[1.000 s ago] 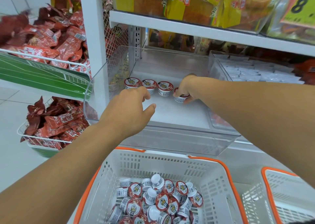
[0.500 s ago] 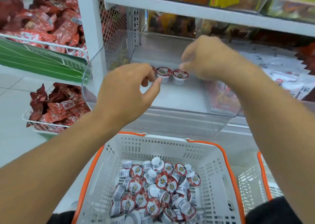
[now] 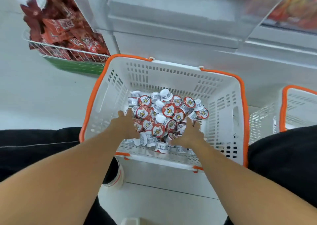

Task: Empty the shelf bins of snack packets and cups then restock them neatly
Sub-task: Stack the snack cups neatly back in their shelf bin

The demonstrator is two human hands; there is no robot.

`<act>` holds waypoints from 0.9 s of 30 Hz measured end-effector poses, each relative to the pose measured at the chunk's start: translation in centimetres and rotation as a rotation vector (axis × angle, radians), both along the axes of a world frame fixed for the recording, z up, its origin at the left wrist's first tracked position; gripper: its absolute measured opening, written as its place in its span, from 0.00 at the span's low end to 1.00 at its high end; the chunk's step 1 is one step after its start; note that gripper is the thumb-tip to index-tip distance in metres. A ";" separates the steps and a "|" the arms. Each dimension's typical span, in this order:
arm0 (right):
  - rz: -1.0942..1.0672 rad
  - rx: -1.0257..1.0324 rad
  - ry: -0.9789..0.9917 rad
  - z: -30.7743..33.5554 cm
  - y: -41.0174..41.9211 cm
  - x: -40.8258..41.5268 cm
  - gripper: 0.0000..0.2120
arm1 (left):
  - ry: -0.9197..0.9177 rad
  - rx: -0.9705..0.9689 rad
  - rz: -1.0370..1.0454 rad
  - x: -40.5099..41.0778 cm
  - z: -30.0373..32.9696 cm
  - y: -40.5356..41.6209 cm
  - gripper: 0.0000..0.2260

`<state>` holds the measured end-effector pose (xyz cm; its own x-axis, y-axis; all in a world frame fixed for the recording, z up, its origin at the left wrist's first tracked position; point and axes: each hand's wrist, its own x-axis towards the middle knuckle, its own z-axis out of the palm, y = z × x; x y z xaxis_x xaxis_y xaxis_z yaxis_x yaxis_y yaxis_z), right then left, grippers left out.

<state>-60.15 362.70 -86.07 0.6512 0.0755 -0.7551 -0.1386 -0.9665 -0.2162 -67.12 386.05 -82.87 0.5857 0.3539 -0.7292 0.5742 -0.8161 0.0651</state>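
- Snack cups [image 3: 169, 116], small white tubs with red printed foil lids, lie in a loose heap on the floor of a white shopping basket with an orange rim [image 3: 96, 94]; some sit lid-up, some on their sides or upside down.
- The left hand [image 3: 126, 125] is down at the heap's left edge, fingers spread and straight, touching cups just ahead of its fingertips but closed round none.
- The right hand [image 3: 190, 133] is at the heap's right edge, likewise spread, resting against the cups; it grasps nothing that I can see.
- The heap sits between the two hands, so they look set to gather cups together.
- Beyond the hands, above the basket's far wall, a clear plastic shelf bin [image 3: 171, 19] shows no cups in its visible part; its back is out of view.
- Judged from this, the step in hand is the restock: fetching cups from the basket for the bin.
- The next move calls for closing the fingers on a few cups, lifting them clear, then setting them lid-up in rows in the bin.
- Left of the left hand, a wire rack holds red snack packets [image 3: 65, 34]; right of the right hand stands a second basket [image 3: 284, 108].
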 end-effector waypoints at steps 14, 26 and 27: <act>0.156 0.009 -0.206 -2.0 1.9 -0.5 0.37 | -0.082 -0.189 0.585 0.9 -7.9 0.7 0.40; -0.223 0.337 -0.036 -2.2 1.3 0.8 0.45 | -0.382 -0.251 0.690 2.2 -8.2 -0.7 0.15; -0.302 0.369 -0.055 -2.2 1.3 0.6 0.43 | -0.411 -0.246 0.711 2.3 -8.0 -1.0 0.15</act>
<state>-59.56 363.99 -88.31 0.7237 0.1332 -0.6771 -0.3800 -0.7421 -0.5522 -64.79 385.04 -90.84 0.5190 0.5967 -0.6121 0.8363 -0.2063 0.5079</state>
